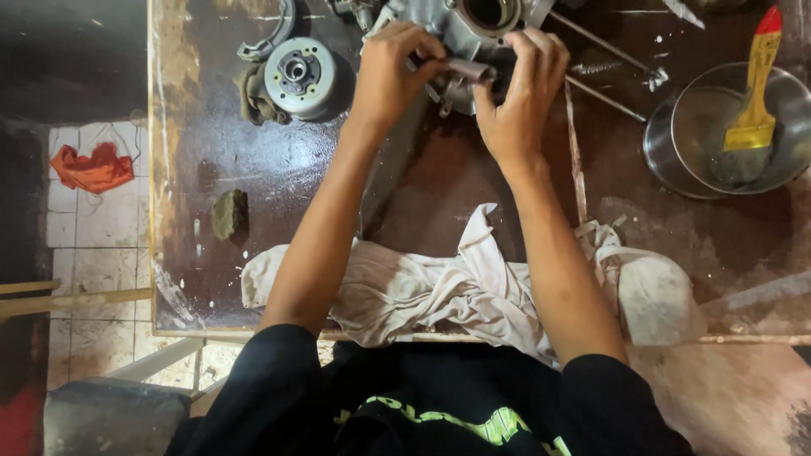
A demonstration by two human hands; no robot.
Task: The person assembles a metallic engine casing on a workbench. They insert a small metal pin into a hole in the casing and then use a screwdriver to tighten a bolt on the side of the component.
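Your arms reach forward; left hand (393, 72) and right hand (517, 93) both pinch a short metal cylinder (467, 68) against the engine casing (456, 29).
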